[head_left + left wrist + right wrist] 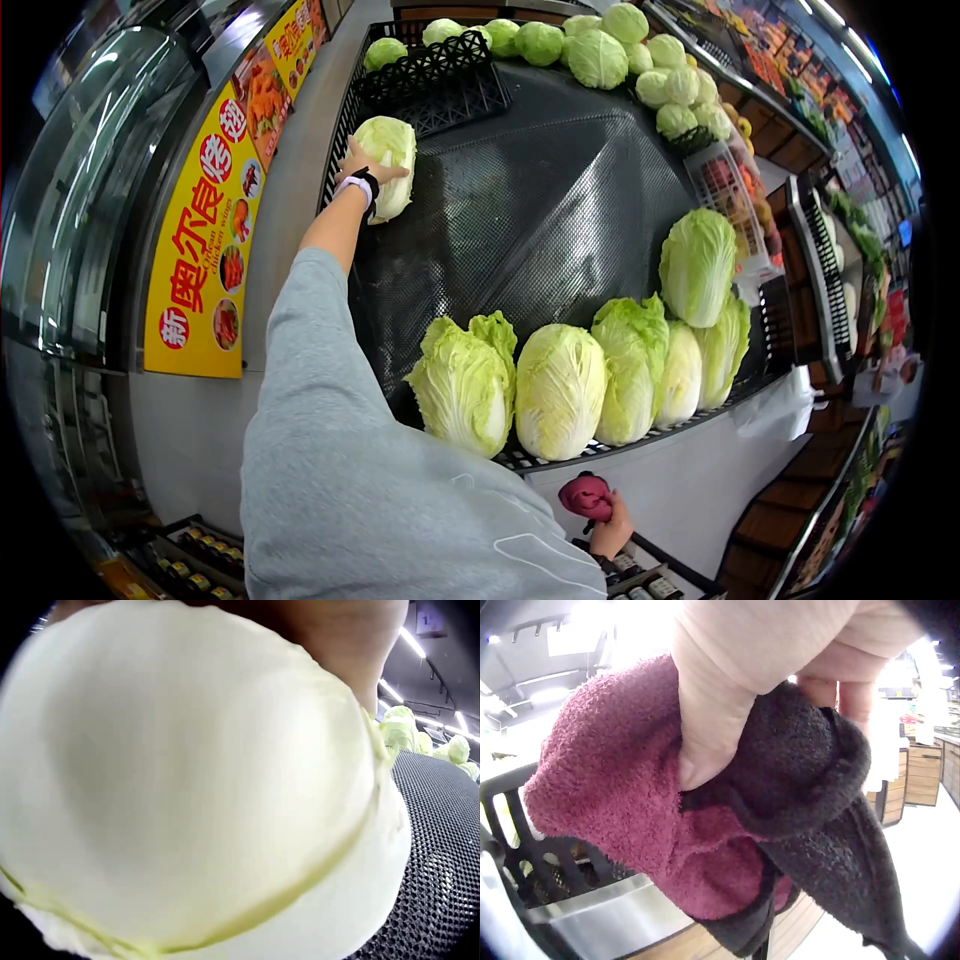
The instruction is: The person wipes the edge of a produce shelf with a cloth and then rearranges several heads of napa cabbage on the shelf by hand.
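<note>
At the far left of the black display stand (470,230), my left hand (362,168) grips a napa cabbage (396,150), thumb and fingers spread around its side. The pale, thick base of that napa cabbage (202,780) fills most of the left wrist view and hides most of the hand. Low in the head view, outside the stand's front edge, my right hand (613,527) holds a bunched maroon and black cloth (587,497). Up close, the right thumb presses into the folds of the fuzzy cloth (615,765), and its black part hangs down.
Several napa cabbages (560,390) stand in a row along the near edge. Round cabbages (598,60) are piled at the back, beside a black plastic crate (430,85). A clear bin (725,195) sits on the right. A yellow sign panel (205,240) runs along the left.
</note>
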Demonstrator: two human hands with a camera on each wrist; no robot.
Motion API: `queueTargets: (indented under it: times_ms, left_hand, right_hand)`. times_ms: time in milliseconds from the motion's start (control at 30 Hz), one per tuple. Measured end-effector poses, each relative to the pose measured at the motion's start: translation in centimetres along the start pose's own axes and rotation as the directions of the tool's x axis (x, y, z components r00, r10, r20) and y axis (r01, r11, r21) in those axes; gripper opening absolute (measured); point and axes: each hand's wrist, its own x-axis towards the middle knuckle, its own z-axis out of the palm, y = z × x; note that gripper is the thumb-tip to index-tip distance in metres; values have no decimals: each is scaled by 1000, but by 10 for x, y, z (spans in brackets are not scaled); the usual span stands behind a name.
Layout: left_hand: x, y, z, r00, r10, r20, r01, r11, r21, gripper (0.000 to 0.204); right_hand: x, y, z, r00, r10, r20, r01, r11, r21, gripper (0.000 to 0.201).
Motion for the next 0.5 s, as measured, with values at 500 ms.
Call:
queueTargets:
  times_ms: [500]
  left_hand:
    - [29,-5,16,996,-15,-90,-9,965,-263,86]
  right_hand:
    - [-14,18,9,996,78,-33,-77,997,28,39]
